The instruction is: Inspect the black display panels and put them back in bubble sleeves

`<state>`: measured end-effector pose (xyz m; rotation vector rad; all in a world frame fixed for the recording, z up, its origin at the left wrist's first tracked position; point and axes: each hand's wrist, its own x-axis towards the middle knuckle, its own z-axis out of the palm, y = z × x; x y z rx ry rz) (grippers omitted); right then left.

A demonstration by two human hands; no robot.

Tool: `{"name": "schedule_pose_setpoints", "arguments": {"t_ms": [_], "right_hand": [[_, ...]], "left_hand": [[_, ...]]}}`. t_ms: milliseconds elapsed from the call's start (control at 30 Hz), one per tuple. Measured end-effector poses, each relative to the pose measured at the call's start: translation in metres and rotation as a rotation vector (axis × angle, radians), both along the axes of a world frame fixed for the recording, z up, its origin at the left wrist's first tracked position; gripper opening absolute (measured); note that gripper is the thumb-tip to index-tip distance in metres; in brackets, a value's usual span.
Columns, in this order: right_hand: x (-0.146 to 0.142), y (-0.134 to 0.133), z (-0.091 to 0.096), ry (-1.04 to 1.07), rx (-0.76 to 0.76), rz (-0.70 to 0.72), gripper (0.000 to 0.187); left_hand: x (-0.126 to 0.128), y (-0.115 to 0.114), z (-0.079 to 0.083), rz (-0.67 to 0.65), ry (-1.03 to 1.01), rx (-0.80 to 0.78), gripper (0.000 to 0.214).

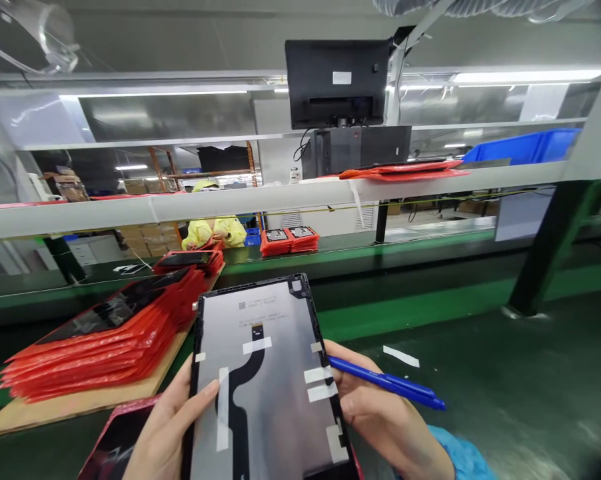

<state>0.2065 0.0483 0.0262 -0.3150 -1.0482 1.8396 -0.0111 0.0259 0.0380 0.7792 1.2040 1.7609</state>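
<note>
I hold a flat display panel (275, 313) upright-tilted before me, its grey back facing up with a black flex cable (240, 380) and white tape strips on it. My left hand (168, 427) grips its left edge, thumb lying across the back. My right hand (380, 413) clasps the right edge and also holds a blue pen (388, 383) that points right. A red bag (115, 443) with a dark panel lies under my left hand.
A tall stack of red bags (105, 347) rests on a cardboard sheet (80, 400) at left. Green conveyor belt (430, 253) runs behind, carrying more red stacks (289, 240). A person in yellow (213, 232) works beyond. A black monitor (336, 81) hangs above; a blue bin (530, 147) sits on the shelf.
</note>
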Motion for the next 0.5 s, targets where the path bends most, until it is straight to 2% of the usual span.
{"name": "schedule_pose_setpoints", "arguments": {"t_ms": [167, 233, 267, 400, 433, 500], "right_hand": [[-0.001, -0.003, -0.002, -0.008, 0.169, 0.097, 0.064], [-0.001, -0.003, -0.008, -0.056, 0.193, 0.067, 0.062], [-0.001, -0.002, -0.012, -0.107, 0.190, 0.016, 0.060], [-0.004, 0.001, -0.029, -0.407, 0.219, -0.391, 0.048], [-0.005, 0.001, -0.031, -0.474, 0.259, -0.456, 0.048], [-0.007, 0.001, -0.031, -0.578, 0.329, -0.499, 0.050]], "left_hand": [[-0.005, -0.001, -0.002, 0.023, 0.013, -0.027, 0.067], [-0.004, -0.003, -0.003, 0.035, -0.003, -0.013, 0.067], [-0.001, -0.004, -0.003, 0.040, -0.016, -0.010, 0.067], [0.008, -0.012, -0.006, 0.072, -0.066, -0.008, 0.068], [0.009, -0.013, -0.007, 0.083, -0.065, -0.011, 0.068], [0.006, -0.013, -0.012, 0.106, -0.043, -0.023, 0.068]]}}
